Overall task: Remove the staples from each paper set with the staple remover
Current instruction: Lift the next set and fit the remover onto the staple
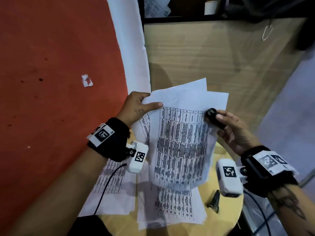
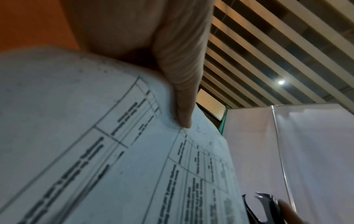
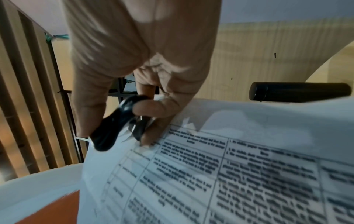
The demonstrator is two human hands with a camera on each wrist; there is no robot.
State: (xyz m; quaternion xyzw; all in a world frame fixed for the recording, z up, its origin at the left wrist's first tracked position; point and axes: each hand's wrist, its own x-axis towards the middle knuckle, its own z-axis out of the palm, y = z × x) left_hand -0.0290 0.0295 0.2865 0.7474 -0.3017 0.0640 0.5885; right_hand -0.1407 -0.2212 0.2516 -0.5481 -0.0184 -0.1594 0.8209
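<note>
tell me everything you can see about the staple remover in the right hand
The staple remover is small, with glossy black plastic grips and curved metal claws that end in points. The right hand pinches it between thumb and fingers, held in the air at the right edge of the printed paper set near its top, which the left hand holds up. Whether the claws touch the sheet is unclear.

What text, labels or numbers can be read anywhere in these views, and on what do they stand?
None can be read.
Held paper set: printed table, too blurred to read in every view.
Sheets on the table: print too small and blurred.
Wrist camera tags: square black-and-white code patterns, no words.
Staple remover: no label visible.
</note>
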